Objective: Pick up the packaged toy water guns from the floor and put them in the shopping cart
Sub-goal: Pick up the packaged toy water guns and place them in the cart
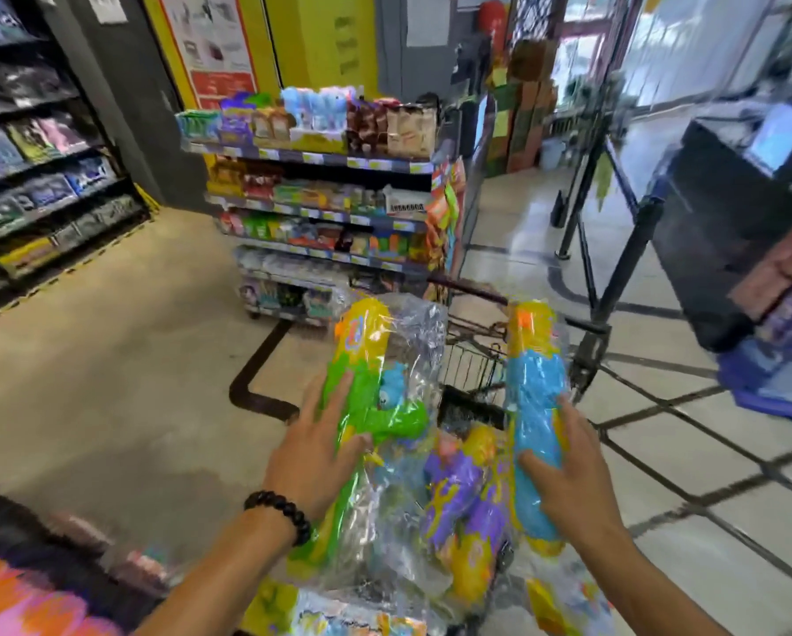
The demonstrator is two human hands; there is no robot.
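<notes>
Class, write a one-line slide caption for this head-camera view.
Left hand and right hand each hold a packaged water gun, green and blue, above the shopping cart.

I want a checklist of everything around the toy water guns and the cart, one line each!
Surface: beige floor, tiled on the right.
Job's things: green water gun, blue water gun, purple water gun, all bagged, over the shopping cart.
Clutter: more packages at the bottom edge, blurred.
Hands: left hand on the green one, right hand on the blue one.
Cables: nothing seen.
Surroundings: snack shelves, checkout counter.
</notes>
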